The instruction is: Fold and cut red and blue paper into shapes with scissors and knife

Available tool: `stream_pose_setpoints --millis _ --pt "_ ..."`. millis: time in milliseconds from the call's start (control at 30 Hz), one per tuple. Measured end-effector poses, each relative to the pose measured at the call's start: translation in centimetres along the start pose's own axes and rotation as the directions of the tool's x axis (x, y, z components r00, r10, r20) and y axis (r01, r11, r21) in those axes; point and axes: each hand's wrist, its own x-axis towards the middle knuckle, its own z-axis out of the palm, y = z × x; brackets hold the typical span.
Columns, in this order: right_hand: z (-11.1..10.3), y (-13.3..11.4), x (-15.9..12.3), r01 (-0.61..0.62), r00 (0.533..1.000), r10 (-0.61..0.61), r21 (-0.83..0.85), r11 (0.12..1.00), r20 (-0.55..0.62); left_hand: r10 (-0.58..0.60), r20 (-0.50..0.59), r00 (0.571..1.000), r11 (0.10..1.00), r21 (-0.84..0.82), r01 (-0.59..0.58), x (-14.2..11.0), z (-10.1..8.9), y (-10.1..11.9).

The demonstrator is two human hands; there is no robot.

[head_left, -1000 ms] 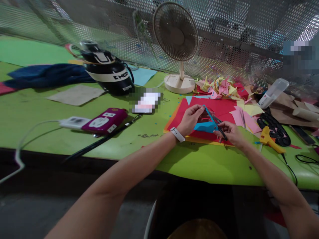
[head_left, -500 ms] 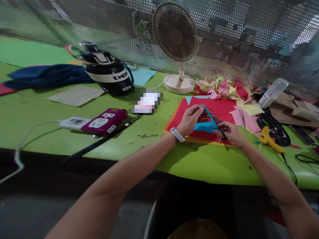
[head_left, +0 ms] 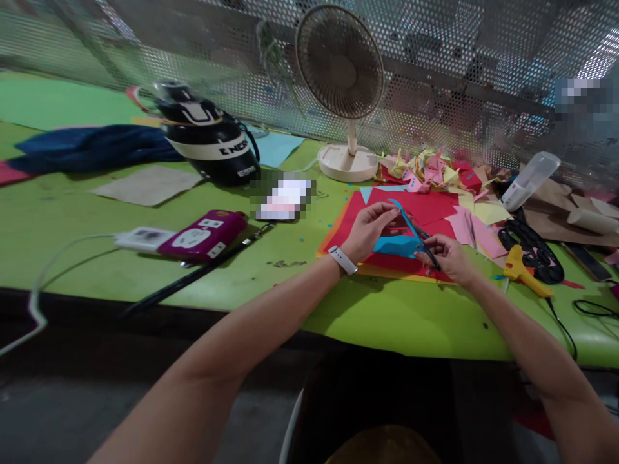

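Observation:
My left hand (head_left: 371, 229), with a pale band at its wrist, pinches a narrow blue paper strip (head_left: 405, 218) near its upper end. Closed around the handles of dark scissors (head_left: 432, 253) is my right hand (head_left: 447, 256). The scissor blades point up and left and meet the lower part of the strip. A wider blue paper piece (head_left: 396, 245) lies just beneath, over a stack of red paper (head_left: 438, 212) with orange sheets at its edge. Fingers partly hide where blade and strip meet.
A yellow glue gun (head_left: 525, 272), pink paper pieces (head_left: 478, 232) and a clear bottle (head_left: 532, 182) lie to the right. Folded paper scraps (head_left: 432, 169) pile up behind. A fan (head_left: 351, 161), black jug (head_left: 213, 145), blurred phone (head_left: 285, 198) and purple power bank (head_left: 206, 237) stand farther left.
The upper end of the blue strip now curls leftward above my left fingertips, which have shifted slightly. My right hand and the scissors stay nearly in place.

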Motion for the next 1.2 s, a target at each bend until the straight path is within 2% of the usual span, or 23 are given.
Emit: stream_pose_setpoints --millis 133,400,767,1000,1200 --pt "-0.1 0.0 0.0 0.009 1.000 -0.010 -0.029 1.000 -0.010 0.052 0.029 0.998 0.999 0.003 -0.052 0.1 0.0 -0.1" --pt "-0.2 -0.1 -0.1 0.012 1.000 -0.012 -0.035 0.999 -0.007 0.048 0.043 0.998 0.998 0.029 -0.049 -0.2 0.1 0.2" --pt "0.0 -0.3 -0.2 0.020 1.000 -0.021 -0.048 0.999 -0.016 0.131 0.030 0.991 0.977 0.169 -0.134 -0.3 0.1 -0.2" --pt "0.0 -0.3 -0.1 0.049 0.998 -0.050 -0.063 0.997 -0.030 0.101 0.036 0.994 0.980 0.167 -0.106 -0.6 0.3 -0.7" --pt "0.0 -0.1 -0.1 0.051 0.998 -0.054 -0.085 0.995 -0.028 0.140 0.022 0.990 0.970 0.196 -0.142 -0.7 0.4 -0.9"
